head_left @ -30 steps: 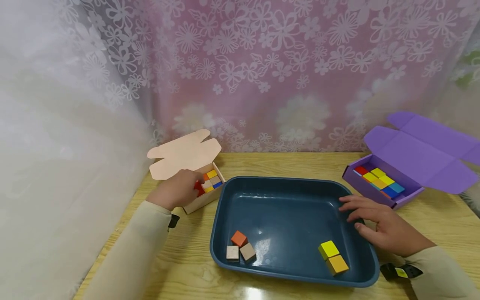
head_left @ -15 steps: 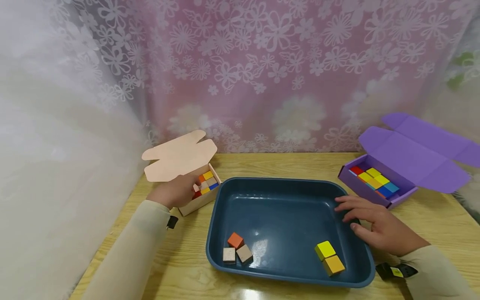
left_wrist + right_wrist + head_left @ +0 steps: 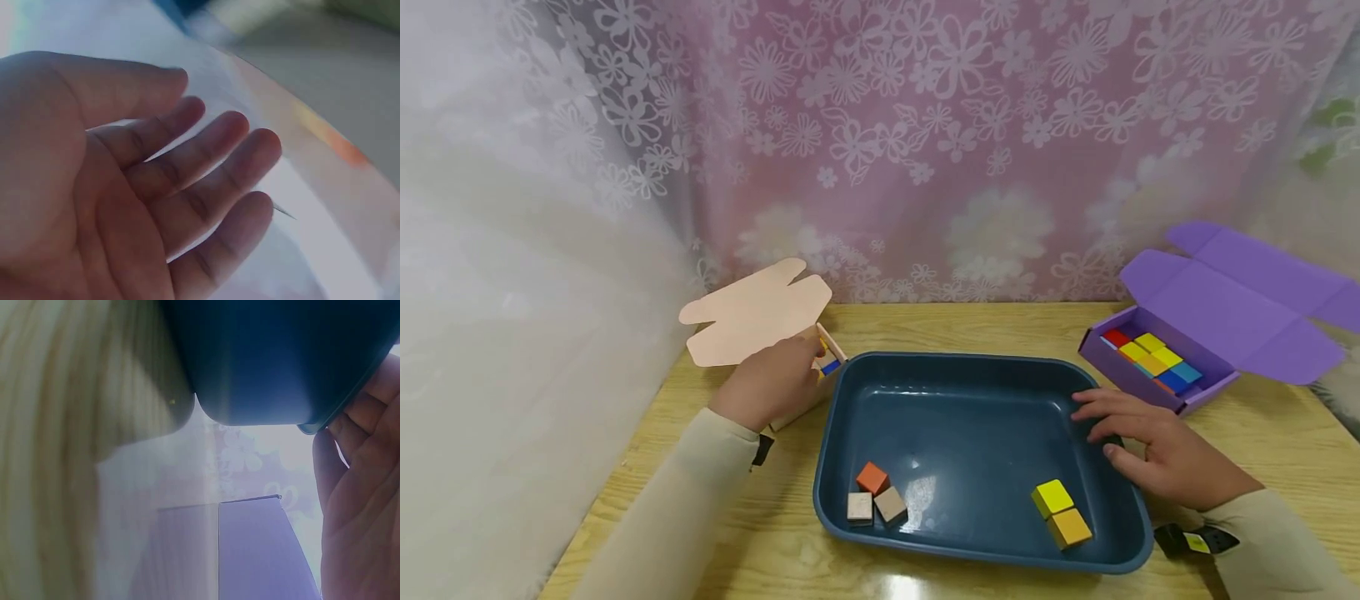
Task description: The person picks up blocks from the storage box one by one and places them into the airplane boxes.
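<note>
My left hand point(image 3: 767, 382) is over the small peach box point(image 3: 803, 407) at the left, hiding most of the coloured blocks in it. A blue block point(image 3: 830, 367) shows past the fingers. In the left wrist view its fingers point(image 3: 215, 159) are relaxed, and nothing is seen between them and the thumb. My right hand point(image 3: 1165, 450) rests with loose fingers over the right rim of a dark blue tray point(image 3: 955, 433). Inside the tray, an orange-red block point(image 3: 873, 478) and two tan blocks point(image 3: 891, 505) lie at the left; a yellow block point(image 3: 1054, 497) and an amber block point(image 3: 1069, 528) lie at the right.
A purple box point(image 3: 1208, 385) with its lid folded back stands at the back right, holding several coloured blocks point(image 3: 1152, 358). The peach box's lid point(image 3: 760, 312) lies open behind it. A flowered curtain point(image 3: 925, 167) hangs behind the wooden table point(image 3: 760, 533).
My left hand has moved a little right and now covers more of the blocks in the peach box. The right hand stays at the tray's rim, and the blocks in the tray have not moved.
</note>
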`<state>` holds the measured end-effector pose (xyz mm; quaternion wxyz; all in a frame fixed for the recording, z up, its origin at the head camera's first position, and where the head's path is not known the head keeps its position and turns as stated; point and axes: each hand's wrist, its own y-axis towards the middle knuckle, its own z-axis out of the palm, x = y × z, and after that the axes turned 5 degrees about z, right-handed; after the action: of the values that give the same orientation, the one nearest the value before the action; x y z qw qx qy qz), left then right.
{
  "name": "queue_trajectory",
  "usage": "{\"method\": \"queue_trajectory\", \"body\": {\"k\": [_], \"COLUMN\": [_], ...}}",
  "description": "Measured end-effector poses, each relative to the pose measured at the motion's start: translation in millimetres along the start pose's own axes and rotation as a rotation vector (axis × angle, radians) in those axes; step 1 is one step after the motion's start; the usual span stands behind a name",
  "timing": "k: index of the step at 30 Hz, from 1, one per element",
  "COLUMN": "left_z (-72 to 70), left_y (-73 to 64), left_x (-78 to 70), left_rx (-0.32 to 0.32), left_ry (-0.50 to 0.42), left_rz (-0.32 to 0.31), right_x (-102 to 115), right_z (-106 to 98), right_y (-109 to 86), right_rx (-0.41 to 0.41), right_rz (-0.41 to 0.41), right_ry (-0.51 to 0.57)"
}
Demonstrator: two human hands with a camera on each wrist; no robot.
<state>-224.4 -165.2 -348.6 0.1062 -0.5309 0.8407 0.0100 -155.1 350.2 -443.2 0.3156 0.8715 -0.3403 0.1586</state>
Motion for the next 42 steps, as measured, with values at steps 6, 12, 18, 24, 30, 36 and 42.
{"method": "queue_trajectory", "body": {"k": [6,12,18,24,30,36,42], "left_z": [-8.6,3.3,21.5,47.1,56.5,61.9,55.4], "left_y": [0.7,12.9,23.2,33.6,37.6,39.8,36.1], "left_x": [-87.5,-161.8,-214.8,-241.5,-245.3,-250.5,-246.8], "left_rx": [-0.046,0.038,0.192,0.337,0.365,0.353,0.331], "left_ry": [0.137,0.24,0.289,0.306,0.302,0.311,0.299], "left_rz": [0.301,0.51,0.612,0.755,0.821,0.825,0.784], "right_x": [-2.2,-6.4,-7.9,-5.6,-5.6,-5.9,-6.8], "right_z": [-5.8,-1.4,2.1,3.0,1.5,-2.2,-0.4], "right_y": [-6.7,-2.7,1.4,5.7,6.5,1.4,-0.7], "right_rx": [0.007,-0.015,0.006,0.019,0.01,0.007,0.001], "right_rz": [0.05,-0.033,-0.041,-0.044,-0.076,-0.053,-0.065], "right_ry": [-0.009,0.009,0.019,0.023,0.015,0.002,0.017]}}
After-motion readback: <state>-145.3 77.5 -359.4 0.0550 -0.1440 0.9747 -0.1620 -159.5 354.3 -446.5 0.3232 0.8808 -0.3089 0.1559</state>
